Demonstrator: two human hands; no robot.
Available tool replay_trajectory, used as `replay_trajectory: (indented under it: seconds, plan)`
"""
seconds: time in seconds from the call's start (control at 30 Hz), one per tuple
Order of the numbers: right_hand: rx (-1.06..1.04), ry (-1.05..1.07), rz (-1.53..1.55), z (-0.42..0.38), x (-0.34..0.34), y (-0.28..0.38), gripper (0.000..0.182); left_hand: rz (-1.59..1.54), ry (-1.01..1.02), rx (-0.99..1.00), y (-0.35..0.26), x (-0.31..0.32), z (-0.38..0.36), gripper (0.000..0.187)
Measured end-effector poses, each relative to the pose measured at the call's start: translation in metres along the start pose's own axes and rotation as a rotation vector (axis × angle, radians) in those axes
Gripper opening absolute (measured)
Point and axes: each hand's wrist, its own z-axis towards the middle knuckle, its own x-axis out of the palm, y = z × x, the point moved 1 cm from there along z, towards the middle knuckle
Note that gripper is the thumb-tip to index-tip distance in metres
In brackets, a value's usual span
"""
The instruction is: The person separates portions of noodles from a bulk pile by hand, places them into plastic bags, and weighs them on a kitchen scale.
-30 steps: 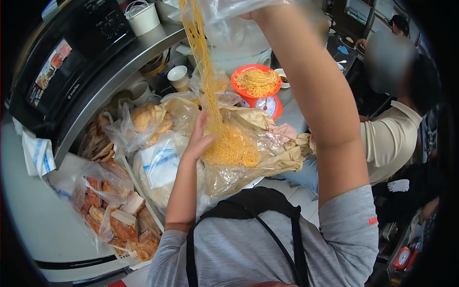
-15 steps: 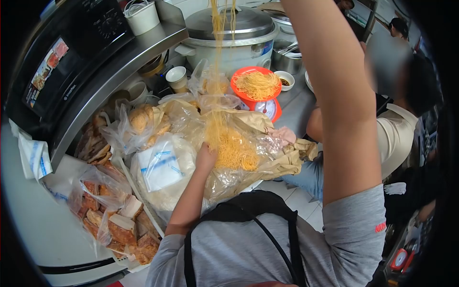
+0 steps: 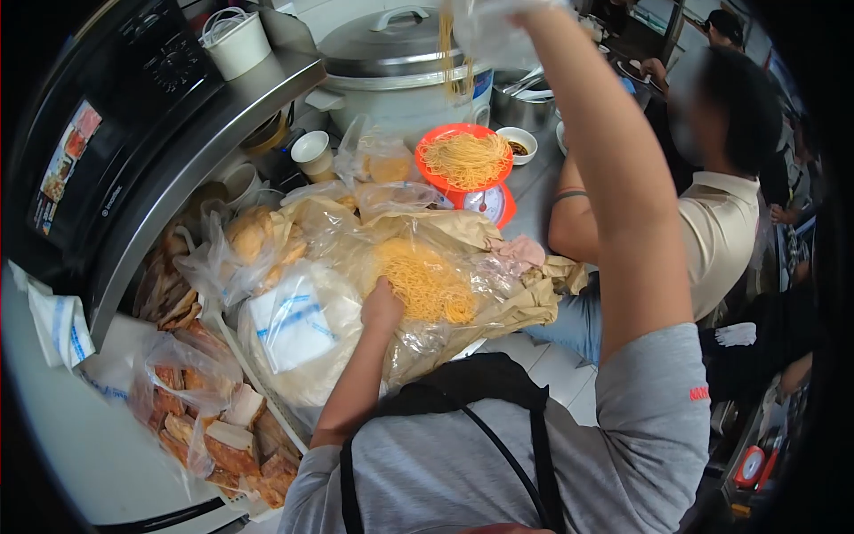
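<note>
Thin yellow noodles (image 3: 427, 285) lie heaped in an open plastic bag lined with brown paper (image 3: 511, 311). At the heap's left edge is my left hand (image 3: 382, 307), its fingers closed; what they grip is hidden. My right hand (image 3: 503, 27), in clear plastic, is raised at the top edge of the view, partly cut off. A strand bundle (image 3: 447, 53) hangs from it in front of the big lidded pot. More noodles (image 3: 467, 160) sit on the red pan of a scale (image 3: 487, 203) behind the bag.
Bagged browned meat (image 3: 231, 445) is at lower left, a black appliance (image 3: 124, 116) above it. A large pot (image 3: 391, 111), a cup (image 3: 313, 153) and a sauce bowl (image 3: 518, 147) stand behind. A seated person (image 3: 721, 231) is close on the right.
The long noodle strands that reached down to the heap now end higher up, clear of it. My raised right hand has come partly into view. The camera has shifted slightly.
</note>
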Motion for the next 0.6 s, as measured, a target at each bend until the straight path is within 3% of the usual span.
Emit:
replay_trajectory:
  seconds: [0.2, 0.27, 0.37, 0.47, 0.5, 0.6]
  plan:
    - [0.183, 0.250, -0.704, -0.078, 0.032, -0.073, 0.039, 0.031, -0.024, 0.022, -0.004, 0.000, -0.003, 0.029]
    - [0.048, 0.486, -0.878, -0.101, 0.039, -0.086, 0.041, 0.048, -0.046, 0.034, -0.002, 0.003, -0.002, 0.029]
    - [0.009, 0.695, -0.977, -0.110, 0.041, -0.095, 0.058, 0.063, -0.055, 0.038, -0.005, 0.003, -0.004, 0.029]
    - [0.015, 0.680, -0.970, -0.119, 0.029, -0.086, 0.077, 0.086, -0.069, 0.048, -0.003, 0.005, -0.003, 0.029]
    - [0.003, 0.658, -0.867, -0.133, 0.005, -0.031, 0.077, 0.084, -0.073, 0.051, -0.003, 0.005, -0.004, 0.030]
    - [0.012, 0.492, -0.897, -0.120, 0.013, -0.034, 0.050, 0.061, -0.087, 0.072, -0.004, 0.007, -0.004, 0.031]
